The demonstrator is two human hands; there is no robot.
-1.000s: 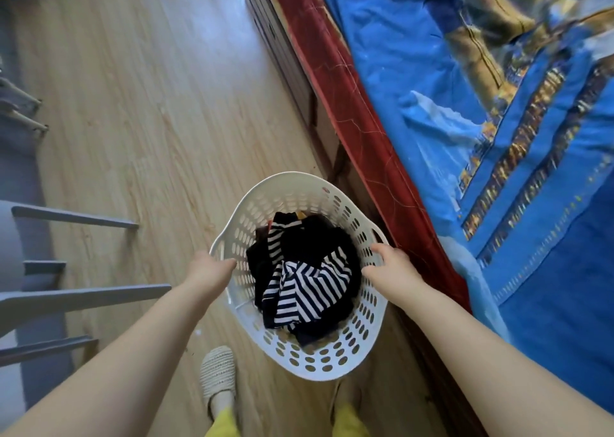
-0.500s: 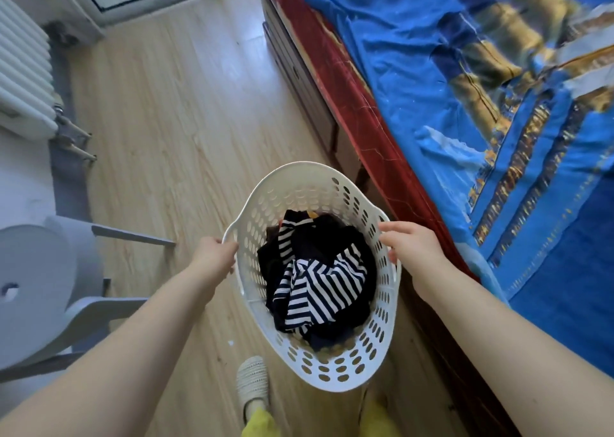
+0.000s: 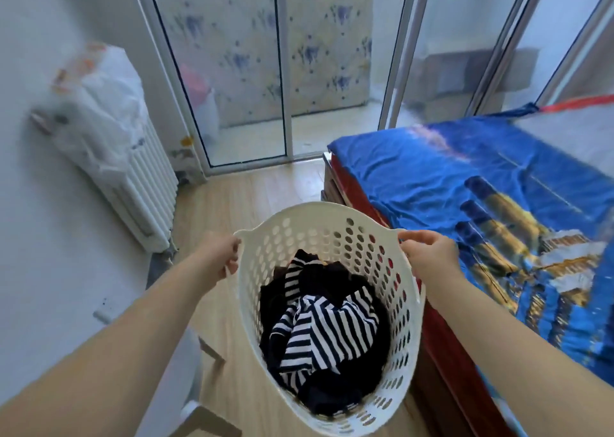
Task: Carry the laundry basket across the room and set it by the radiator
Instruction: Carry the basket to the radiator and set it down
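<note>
Radiator [image 3: 146,184] and glass doors [image 3: 265,71] newly ahead

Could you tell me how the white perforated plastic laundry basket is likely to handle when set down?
The white perforated plastic laundry basket looks rigid. It probably feels light: only a few dark and striped clothes lie inside. Its tall shape might tip if set down carelessly.

Bright, cool daylight pours through the tall sliding glass doors [image 3: 282,71] far beyond the fingers; everything's motion-smeared, and straight lines bow near the edges.
</note>
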